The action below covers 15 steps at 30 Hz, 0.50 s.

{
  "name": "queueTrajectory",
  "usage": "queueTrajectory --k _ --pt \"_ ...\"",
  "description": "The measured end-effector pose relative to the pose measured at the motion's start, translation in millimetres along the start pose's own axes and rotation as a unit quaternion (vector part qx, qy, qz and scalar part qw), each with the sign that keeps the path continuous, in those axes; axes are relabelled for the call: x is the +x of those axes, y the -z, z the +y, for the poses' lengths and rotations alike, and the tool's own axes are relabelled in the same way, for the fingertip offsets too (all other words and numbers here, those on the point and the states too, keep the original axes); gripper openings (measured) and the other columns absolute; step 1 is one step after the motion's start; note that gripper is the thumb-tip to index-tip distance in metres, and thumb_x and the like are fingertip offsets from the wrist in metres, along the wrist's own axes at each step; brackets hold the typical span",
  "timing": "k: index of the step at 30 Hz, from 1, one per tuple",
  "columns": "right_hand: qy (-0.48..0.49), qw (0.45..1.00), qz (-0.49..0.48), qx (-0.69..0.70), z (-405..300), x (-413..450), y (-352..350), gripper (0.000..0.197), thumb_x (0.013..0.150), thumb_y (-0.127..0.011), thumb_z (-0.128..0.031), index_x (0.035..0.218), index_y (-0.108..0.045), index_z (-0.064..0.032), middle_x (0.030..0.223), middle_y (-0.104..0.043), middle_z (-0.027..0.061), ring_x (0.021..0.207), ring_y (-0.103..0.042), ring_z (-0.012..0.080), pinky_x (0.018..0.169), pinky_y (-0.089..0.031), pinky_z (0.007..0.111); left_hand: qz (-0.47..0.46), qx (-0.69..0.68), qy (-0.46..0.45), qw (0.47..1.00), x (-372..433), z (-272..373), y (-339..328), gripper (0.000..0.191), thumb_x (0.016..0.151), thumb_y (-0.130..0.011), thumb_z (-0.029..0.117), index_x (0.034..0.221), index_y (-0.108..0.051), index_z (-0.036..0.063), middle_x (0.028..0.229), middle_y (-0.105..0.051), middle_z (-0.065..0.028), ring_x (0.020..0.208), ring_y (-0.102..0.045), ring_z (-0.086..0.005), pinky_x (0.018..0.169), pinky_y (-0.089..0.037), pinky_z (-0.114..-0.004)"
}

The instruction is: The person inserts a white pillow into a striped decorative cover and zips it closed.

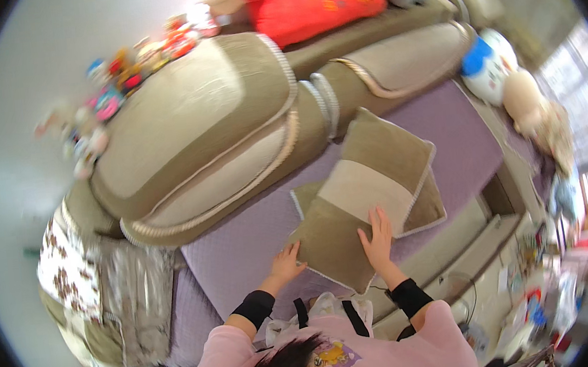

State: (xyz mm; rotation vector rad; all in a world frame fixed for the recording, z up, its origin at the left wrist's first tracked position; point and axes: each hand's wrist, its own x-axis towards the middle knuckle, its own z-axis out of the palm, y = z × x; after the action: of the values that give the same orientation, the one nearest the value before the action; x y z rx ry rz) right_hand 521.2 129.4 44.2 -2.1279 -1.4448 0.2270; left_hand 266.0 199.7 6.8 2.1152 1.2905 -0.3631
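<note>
Two brown-and-beige cushions lie crossed on the purple quilted sofa cover (241, 247). The upper cushion (362, 179) has a beige band across its middle and pale cord piping. Beneath it, corners of the lower cushion (426, 208) stick out on the left and right. My right hand (377, 236) rests on top of the upper cushion near its front edge, fingers apart. At that cushion's left corner, my left hand (286, 263) touches the edge; whether its fingers grip the fabric is unclear.
Large sofa back cushions (198, 123) line the back. Small plush toys (104, 90) and a big red plush pillow (319, 6) sit above them. At right are a blue-and-white plush toy (490, 66) and an open compartment (496, 193). A clear plastic-wrapped item (140, 294) lies left.
</note>
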Motion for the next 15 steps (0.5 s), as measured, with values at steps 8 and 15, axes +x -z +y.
queueTrajectory --k 8,15 --pt "0.143 0.963 -0.143 -0.180 37.9 -16.7 -66.9 0.056 0.077 -0.047 -0.040 0.122 -0.032 -0.0091 0.128 -0.025 0.0108 0.117 -0.023 0.0294 0.095 -0.020 0.042 0.037 -0.231 0.192 0.953 -108.7 -93.2 -40.4 0.052 0.073 -0.052 0.030 0.116 -0.037 0.0062 0.093 -0.056 -0.0147 0.083 -0.055 -0.0281 0.069 -0.044 -0.036" --pt "0.052 0.894 -0.368 -0.253 26.7 40.8 -66.0 0.065 0.076 -0.048 -0.042 0.126 -0.024 -0.0082 0.130 -0.021 0.0125 0.120 -0.017 0.0293 0.098 -0.017 0.038 0.198 -0.280 0.328 0.880 -256.7 -155.8 -105.3 0.044 0.071 -0.050 0.021 0.112 -0.044 0.0064 0.085 -0.059 -0.0143 0.079 -0.056 -0.0272 0.069 -0.044 -0.035"
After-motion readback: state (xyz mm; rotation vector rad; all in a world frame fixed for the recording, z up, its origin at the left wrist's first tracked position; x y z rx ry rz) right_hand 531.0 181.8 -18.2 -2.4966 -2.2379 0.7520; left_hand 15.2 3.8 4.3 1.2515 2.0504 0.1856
